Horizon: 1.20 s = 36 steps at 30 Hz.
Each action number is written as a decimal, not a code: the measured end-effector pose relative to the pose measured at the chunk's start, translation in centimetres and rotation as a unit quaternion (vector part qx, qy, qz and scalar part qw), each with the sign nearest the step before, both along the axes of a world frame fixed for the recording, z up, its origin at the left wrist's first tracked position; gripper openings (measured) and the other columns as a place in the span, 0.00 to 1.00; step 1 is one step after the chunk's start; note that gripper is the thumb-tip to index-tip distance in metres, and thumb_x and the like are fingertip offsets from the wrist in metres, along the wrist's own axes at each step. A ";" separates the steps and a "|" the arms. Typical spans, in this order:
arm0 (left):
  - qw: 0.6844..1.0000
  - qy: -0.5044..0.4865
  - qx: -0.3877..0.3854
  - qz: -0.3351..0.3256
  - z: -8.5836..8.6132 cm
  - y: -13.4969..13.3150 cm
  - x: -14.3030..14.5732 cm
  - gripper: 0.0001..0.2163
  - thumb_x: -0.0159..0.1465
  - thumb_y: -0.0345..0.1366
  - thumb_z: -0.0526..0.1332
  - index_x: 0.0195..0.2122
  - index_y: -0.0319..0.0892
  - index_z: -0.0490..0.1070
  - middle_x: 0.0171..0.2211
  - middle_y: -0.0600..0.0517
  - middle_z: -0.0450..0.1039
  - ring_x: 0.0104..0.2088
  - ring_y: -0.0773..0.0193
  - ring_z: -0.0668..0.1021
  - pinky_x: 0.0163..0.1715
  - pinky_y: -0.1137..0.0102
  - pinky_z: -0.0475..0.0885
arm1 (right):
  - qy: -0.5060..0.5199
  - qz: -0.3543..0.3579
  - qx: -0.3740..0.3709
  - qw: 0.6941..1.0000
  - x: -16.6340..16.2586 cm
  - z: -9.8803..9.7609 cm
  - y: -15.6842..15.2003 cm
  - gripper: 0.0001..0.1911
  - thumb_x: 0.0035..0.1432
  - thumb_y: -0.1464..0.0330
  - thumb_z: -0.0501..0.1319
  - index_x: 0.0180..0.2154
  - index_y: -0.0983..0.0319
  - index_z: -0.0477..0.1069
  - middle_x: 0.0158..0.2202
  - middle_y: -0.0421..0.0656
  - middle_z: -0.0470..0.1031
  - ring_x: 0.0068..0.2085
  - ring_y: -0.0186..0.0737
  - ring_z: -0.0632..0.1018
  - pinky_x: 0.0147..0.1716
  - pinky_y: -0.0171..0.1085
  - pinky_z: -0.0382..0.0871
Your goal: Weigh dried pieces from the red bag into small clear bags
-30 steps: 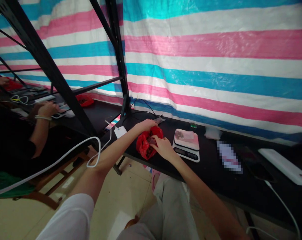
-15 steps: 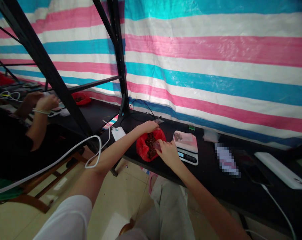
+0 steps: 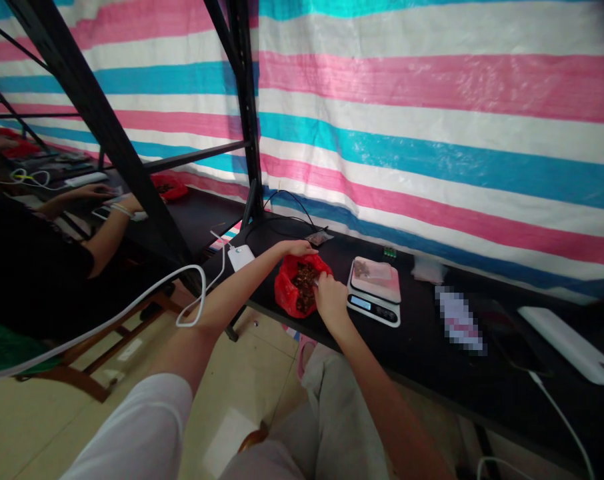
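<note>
A red plastic bag (image 3: 288, 291) stands open on the black table, full of small brown pieces (image 3: 306, 280). At its far rim my left hand (image 3: 301, 247) is closed on the plastic. My right hand (image 3: 331, 297) reaches over the bag's right side, its fingers pinched together at the brown pieces. A small pale bit shows at those fingertips, too small to name. Right beside this hand is a white digital scale (image 3: 375, 310) with a lit display. On the scale lies a clear little bag (image 3: 373, 270) with some brown pieces in it.
Behind the bag lies another small clear bag (image 3: 319, 237). A white power bank (image 3: 241, 258) with a cable sits left. To the right are a green item (image 3: 389, 252), clear plastic (image 3: 429, 270), a phone (image 3: 517, 340) and a long white device (image 3: 565, 343). A co-worker's arm (image 3: 107, 237) is at left.
My right hand has moved in closer over the brown pieces, its fingers lower in the bag. My left hand stays at the rim. The view has shifted slightly. The co-worker's hands have lowered and parted.
</note>
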<state>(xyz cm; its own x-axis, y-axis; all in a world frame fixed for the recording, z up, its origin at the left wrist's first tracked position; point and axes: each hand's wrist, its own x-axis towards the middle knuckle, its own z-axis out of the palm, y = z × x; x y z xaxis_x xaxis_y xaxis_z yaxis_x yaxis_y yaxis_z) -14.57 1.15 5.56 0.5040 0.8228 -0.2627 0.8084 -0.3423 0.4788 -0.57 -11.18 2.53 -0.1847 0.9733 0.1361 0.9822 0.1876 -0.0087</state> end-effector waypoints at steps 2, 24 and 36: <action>1.000 0.021 0.015 0.013 0.4 -0.3 0.1 0.21 0.64 0.43 0.48 0.21 0.35 0.69 0.19 0.52 0.66 0.22 0.68 0.67 0.28 0.73 0.63 | -0.004 0.003 -0.005 1.000 -0.2 0.0 0.2 0.10 0.59 0.68 0.54 0.42 0.67 0.65 0.36 0.54 0.74 0.35 0.46 0.78 0.29 0.37 0.66; 0.991 0.031 0.089 0.094 1.7 -1.4 1.6 0.22 0.65 0.45 0.47 0.28 0.36 0.73 0.25 0.49 0.73 0.28 0.62 0.75 0.29 0.73 0.65 | 0.180 -0.003 -0.010 0.984 0.1 -3.3 0.8 0.17 0.59 0.61 0.55 0.49 0.56 0.65 0.42 0.43 0.77 0.40 0.42 0.78 0.34 0.36 0.66; 0.946 0.165 0.233 0.152 2.6 -2.1 0.4 0.19 0.65 0.43 0.47 0.41 0.36 0.72 0.43 0.40 0.72 0.44 0.55 0.75 0.41 0.67 0.68 | 0.447 0.063 -0.026 0.892 0.7 -4.5 1.2 0.16 0.55 0.63 0.59 0.47 0.55 0.67 0.44 0.40 0.77 0.43 0.38 0.77 0.40 0.36 0.70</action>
<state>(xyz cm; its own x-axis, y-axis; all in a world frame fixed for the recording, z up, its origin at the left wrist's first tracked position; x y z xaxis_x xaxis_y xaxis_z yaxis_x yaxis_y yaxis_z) -14.14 -0.97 8.19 0.1792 0.9818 0.0637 0.9826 -0.1818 0.0380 0.17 -10.01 -1.95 -0.1333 0.9620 0.2383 0.5487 0.2719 -0.7906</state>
